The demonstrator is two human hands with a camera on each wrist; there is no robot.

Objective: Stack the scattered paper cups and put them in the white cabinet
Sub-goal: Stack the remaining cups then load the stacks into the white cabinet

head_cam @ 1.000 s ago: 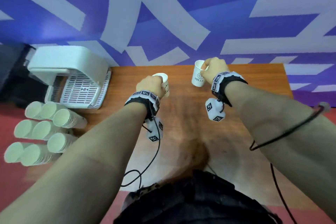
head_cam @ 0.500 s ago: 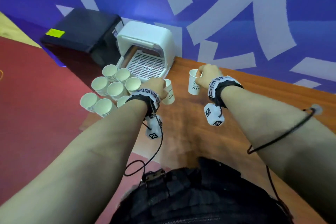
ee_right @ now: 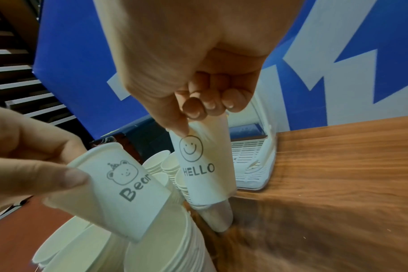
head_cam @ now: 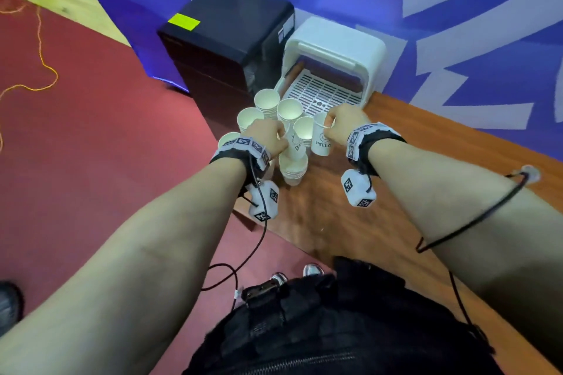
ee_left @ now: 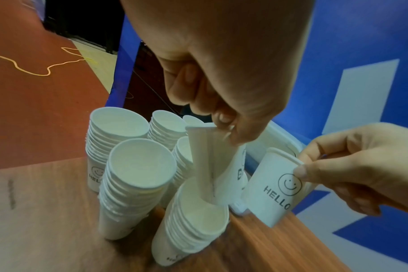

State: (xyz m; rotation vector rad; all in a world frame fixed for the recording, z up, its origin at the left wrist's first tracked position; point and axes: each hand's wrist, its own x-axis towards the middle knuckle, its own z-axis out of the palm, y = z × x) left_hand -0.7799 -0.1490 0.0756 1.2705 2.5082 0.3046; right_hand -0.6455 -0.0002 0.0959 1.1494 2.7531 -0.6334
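My left hand [head_cam: 274,140] pinches the rim of a white "Bear" paper cup [ee_left: 212,165], also visible as the Bear cup [ee_right: 114,187]. The cup is tilted, with its base dipping into the mouth of the nearest cup stack [ee_left: 198,220]. My right hand [head_cam: 336,122] pinches the rim of a "HELLO" smiley cup [head_cam: 321,138], holding it upright in the air just right of the stacks; the same HELLO cup [ee_right: 203,165] shows in the right wrist view. Behind the cups, the white cabinet [head_cam: 335,49] stands open, showing its grid tray [head_cam: 323,94].
Several tall stacks of white cups [head_cam: 286,109] crowd the left end of the wooden table [head_cam: 411,167], in front of the cabinet. A black box [head_cam: 231,27] stands on the floor to the cabinet's left. Red floor [head_cam: 106,146] lies beyond the table's left edge.
Both hands carried their cups left from the table's middle to the stacks by the cabinet, and the view swung with them. The left cup now dips into the nearest stack.
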